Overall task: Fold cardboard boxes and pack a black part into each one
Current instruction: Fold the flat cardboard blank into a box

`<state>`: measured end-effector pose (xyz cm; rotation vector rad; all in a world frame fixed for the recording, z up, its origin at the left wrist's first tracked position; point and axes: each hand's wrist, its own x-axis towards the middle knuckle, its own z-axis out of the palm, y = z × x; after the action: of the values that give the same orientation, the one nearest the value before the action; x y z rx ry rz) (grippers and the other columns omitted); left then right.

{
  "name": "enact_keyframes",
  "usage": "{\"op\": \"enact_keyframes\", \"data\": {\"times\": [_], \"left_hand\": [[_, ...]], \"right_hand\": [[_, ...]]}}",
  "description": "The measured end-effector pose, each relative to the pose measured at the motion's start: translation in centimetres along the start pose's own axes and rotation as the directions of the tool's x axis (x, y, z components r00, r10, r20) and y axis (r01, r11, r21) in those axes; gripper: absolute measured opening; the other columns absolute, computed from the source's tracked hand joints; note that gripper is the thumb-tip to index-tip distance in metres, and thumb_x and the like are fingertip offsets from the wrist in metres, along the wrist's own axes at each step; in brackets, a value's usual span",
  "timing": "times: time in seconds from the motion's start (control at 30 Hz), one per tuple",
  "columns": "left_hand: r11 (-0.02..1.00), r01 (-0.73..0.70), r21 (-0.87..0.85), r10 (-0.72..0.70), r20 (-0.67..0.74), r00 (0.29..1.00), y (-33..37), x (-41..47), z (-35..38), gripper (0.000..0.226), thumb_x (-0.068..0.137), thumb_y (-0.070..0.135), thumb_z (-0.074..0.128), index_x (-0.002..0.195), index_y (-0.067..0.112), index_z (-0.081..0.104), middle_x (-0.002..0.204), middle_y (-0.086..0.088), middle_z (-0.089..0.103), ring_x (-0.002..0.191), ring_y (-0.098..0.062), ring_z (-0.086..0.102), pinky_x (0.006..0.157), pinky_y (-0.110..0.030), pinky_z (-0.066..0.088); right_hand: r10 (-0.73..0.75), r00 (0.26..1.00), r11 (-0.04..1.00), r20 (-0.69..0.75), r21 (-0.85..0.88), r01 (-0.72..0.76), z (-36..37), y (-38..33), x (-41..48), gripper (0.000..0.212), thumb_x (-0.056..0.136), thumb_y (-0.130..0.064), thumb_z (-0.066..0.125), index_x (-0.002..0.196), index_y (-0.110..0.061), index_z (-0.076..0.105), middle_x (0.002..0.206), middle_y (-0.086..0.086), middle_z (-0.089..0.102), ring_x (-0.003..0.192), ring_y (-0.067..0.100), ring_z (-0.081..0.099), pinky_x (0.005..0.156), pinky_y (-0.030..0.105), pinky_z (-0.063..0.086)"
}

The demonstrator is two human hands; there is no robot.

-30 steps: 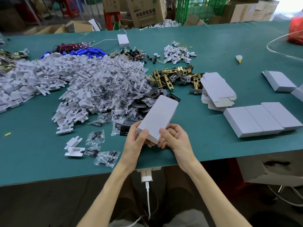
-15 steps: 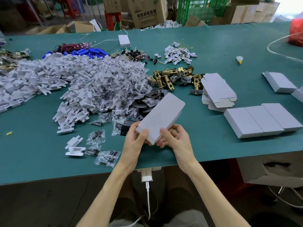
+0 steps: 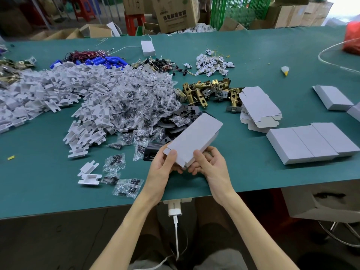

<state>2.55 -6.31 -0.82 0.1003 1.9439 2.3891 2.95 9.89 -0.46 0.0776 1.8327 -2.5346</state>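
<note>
Bare forearms [image 3: 136, 221]; bare left hand [image 3: 161, 168], right hand [image 3: 212, 166]; light grey garment [image 3: 216, 259] over lap.

On the table [image 3: 243, 55], black parts [image 3: 171, 123] lie just behind the held box [image 3: 194, 139], the bag pile [image 3: 136, 98] left of it, folded boxes [image 3: 311, 142] right.

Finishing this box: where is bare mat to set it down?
Bare mat between the held box and the finished row, nearer than the flat blanks. Another patch: near edge, left of stray inserts. Crowded ahead-left: insert pile, bag pile.
</note>
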Motion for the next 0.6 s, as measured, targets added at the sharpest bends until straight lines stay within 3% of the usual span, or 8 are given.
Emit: {"op": "enact_keyframes", "data": {"times": [0.13, 0.27, 0.33, 0.47, 0.6], "left_hand": [[1.0, -0.01, -0.009, 0.01, -0.004, 1.0, 0.16, -0.01, 0.1, 0.046, 0.101, 0.031, 0.059, 0.144, 0.015, 0.053, 0.107, -0.005, 0.072, 0.086, -0.017, 0.064, 0.07, -0.028, 0.055], [0.998, -0.038, -0.041, 0.038, -0.001, 0.999, 0.14, -0.01, 0.22, 0.049, 0.101, 0.029, 0.06, 0.149, 0.025, 0.048, 0.106, -0.004, 0.074, 0.074, -0.022, 0.066, 0.069, -0.03, 0.058], [0.998, -0.043, -0.043, 0.043, 0.001, 0.999, 0.2, -0.04, 0.27, 0.051, 0.102, 0.028, 0.059, 0.151, 0.027, 0.047, 0.105, -0.005, 0.074, 0.07, -0.024, 0.066, 0.068, -0.032, 0.059], [0.998, -0.058, -0.031, 0.058, -0.002, 0.998, 0.38, -0.05, 0.39, 0.045, 0.103, 0.029, 0.061, 0.147, 0.027, 0.053, 0.1, -0.005, 0.075, 0.069, -0.023, 0.067, 0.064, -0.031, 0.06], [0.998, -0.056, -0.013, 0.055, -0.03, 0.998, 0.32, -0.15, 0.37, 0.047, 0.1, 0.031, 0.064, 0.146, 0.029, 0.056, 0.102, -0.007, 0.074, 0.076, -0.019, 0.068, 0.063, -0.028, 0.058]], "right_hand": [[-0.026, 0.999, 0.999, 0.039, -0.045, 0.027, 0.02, -0.06, -0.12, 0.075, 0.079, -0.044, 0.08, 0.138, -0.012, 0.045, 0.089, 0.007, 0.071, 0.071, 0.022, 0.067, 0.068, 0.03, 0.056], [-0.065, 0.996, 0.991, 0.064, -0.112, 0.072, 0.34, 0.2, -0.03, 0.114, 0.073, -0.028, 0.085, 0.159, -0.029, 0.01, 0.089, -0.002, 0.067, 0.075, 0.015, 0.07, 0.074, 0.025, 0.056], [-0.081, 0.994, 0.988, 0.071, -0.126, 0.09, 0.37, 0.28, 0.0, 0.12, 0.075, -0.028, 0.085, 0.162, -0.031, 0.002, 0.088, -0.006, 0.067, 0.074, 0.015, 0.069, 0.074, 0.026, 0.056], [-0.133, 0.984, 0.97, 0.116, -0.191, 0.153, 0.2, 0.17, -0.13, 0.116, 0.077, -0.033, 0.088, 0.159, -0.05, 0.008, 0.093, -0.009, 0.066, 0.074, 0.018, 0.07, 0.077, 0.029, 0.057], [-0.124, 0.983, 0.95, 0.134, -0.27, 0.157, 0.35, 0.08, -0.19, 0.113, 0.073, -0.036, 0.089, 0.155, -0.058, 0.014, 0.098, -0.006, 0.064, 0.08, 0.027, 0.071, 0.084, 0.039, 0.06]]}}
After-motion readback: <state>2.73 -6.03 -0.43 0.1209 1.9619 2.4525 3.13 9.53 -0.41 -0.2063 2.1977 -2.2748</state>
